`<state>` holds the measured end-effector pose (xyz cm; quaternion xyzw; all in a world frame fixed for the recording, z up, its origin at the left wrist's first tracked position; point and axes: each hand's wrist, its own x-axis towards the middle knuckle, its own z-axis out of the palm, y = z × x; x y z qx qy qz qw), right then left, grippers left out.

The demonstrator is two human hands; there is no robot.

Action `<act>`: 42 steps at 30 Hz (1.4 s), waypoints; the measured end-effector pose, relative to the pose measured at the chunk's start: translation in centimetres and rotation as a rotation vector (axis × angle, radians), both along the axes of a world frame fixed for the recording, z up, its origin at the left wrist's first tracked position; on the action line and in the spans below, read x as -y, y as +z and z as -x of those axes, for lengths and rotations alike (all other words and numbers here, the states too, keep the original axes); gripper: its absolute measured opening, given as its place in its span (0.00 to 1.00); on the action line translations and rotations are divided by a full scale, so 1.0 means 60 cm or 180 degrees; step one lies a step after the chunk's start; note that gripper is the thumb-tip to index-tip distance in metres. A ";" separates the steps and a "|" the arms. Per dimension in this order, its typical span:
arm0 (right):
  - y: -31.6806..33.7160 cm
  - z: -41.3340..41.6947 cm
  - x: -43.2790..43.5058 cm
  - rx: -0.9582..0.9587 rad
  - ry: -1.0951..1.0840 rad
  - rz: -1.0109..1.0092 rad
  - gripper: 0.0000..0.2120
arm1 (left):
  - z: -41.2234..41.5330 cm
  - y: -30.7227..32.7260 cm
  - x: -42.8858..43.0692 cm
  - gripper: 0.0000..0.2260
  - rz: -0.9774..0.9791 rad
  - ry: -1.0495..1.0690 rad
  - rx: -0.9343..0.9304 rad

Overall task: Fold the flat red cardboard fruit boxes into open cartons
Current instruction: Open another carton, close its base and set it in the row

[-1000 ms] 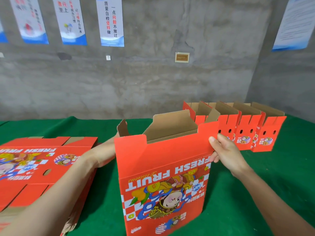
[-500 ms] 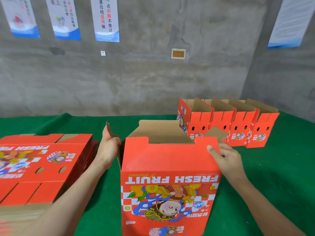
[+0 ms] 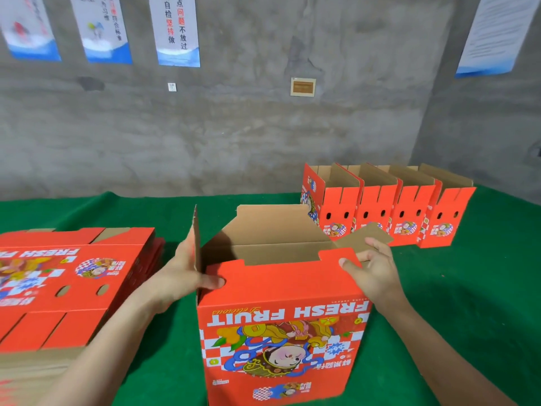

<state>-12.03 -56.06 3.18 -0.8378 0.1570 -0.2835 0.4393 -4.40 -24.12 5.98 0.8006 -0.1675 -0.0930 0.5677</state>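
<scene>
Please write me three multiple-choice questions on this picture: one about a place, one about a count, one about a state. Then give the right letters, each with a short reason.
1. Where does the stack of flat boxes lie?
A. left of the held box
B. against the wall
C. on the floor

2. How many finished cartons stand in the far right row?
A. two
B. four
C. six

3. How is the held box's top?
A. taped shut
B. open
C. crushed flat

1 A: the stack lies on the green table cover, left of the held box.
2 B: four red fronts stand side by side.
3 B: its brown inside shows while the left hand and right hand grip its upper corners.
</scene>
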 end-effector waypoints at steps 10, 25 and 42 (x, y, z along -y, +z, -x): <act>0.012 0.005 -0.024 -0.0210 0.0043 0.1453 0.23 | -0.009 -0.008 0.016 0.53 -0.0980 0.0438 0.0790; 0.097 -0.049 -0.066 -0.2234 0.1053 0.3829 0.45 | -0.024 -0.020 0.019 0.13 -0.1276 -0.0026 0.0982; 0.015 -0.009 0.002 0.0081 0.1483 0.1232 0.08 | -0.086 -0.014 0.049 0.36 -0.1989 -0.0059 0.0822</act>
